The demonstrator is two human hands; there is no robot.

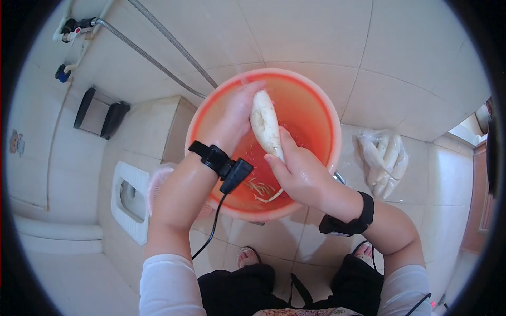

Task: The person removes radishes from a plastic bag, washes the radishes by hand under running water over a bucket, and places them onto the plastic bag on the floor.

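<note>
A white daikon radish [265,122], with dull patches on its skin, is held slanted over a round orange tub [326,110]. My right hand [298,166] is closed around its lower end, with the thumb along it. My left hand [243,108] is closed against its upper left side; its fingers are partly hidden. A thin pale root [274,196] trails below the radish. Shallow water and several pale root strands [258,187] show in the tub.
On the tiled floor to the right lies a clear plastic bag [387,160] with several white radishes. A squat toilet [130,196] and a pink basket [158,184] are at left. A metal hose [153,59] runs behind the tub. A cable [213,226] hangs from my left wrist device.
</note>
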